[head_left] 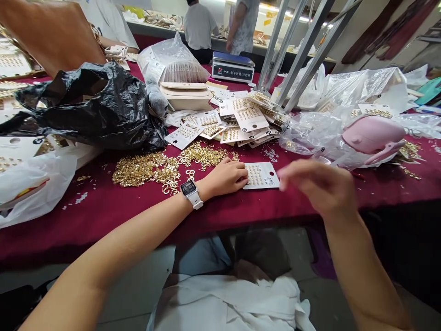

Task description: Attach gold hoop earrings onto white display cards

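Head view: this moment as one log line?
Left hand: on white rectangular card with golden studs | Right hand: blurred, near card's right end | Nearby: heap of small golden pieces

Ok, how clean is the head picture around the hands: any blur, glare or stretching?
Head view: right hand blurred, left hand and watch noticeably crisper; head view: bright highlights on the black plastic bag and the clear plastic; head view: forearms look stretched toward the lower corners; head view: writing on the card too small to read reliably.

Maroon-clothed table [241, 211], pale tiled floor [127, 292], far counter [165, 32], bright strip lighting [272, 7]
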A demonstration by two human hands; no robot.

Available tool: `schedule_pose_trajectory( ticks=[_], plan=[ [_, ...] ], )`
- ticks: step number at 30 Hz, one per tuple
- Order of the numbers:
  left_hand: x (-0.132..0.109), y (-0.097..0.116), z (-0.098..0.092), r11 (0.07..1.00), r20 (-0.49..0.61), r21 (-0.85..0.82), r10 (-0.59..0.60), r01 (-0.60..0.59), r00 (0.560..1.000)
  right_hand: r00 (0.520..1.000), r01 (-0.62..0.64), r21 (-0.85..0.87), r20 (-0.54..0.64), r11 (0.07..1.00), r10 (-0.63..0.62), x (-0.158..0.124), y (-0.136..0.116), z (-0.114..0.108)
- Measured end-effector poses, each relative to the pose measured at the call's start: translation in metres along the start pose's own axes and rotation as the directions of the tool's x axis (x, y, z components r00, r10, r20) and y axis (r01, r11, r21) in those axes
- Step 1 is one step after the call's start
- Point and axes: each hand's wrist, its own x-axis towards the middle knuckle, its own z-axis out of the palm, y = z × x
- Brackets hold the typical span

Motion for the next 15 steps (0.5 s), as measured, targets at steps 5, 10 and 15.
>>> schedule_pose_trajectory(
  ticks=[5,10,15],
  plan=[
    [0.000,0.000,-0.002,0.999,0.014,0.047,0.016,-0.017,1.000,0.941,-0.337,-0.423,-0.185,0.841,0.284,0.018,0.103,-0.009],
    [-0.003,0.002,-0.007,0.992,-0.035,0.112,0.065,-0.060,0.997,0.945,-0.323,-0.479,-0.198,0.816,0.258,0.013,0.137,-0.003],
    [-0.002,0.005,-0.009,0.974,-0.022,0.170,0.156,-0.150,0.987,0.967,-0.255,-0.527,-0.121,0.811,0.225,0.018,0.135,0.001]
  ],
)
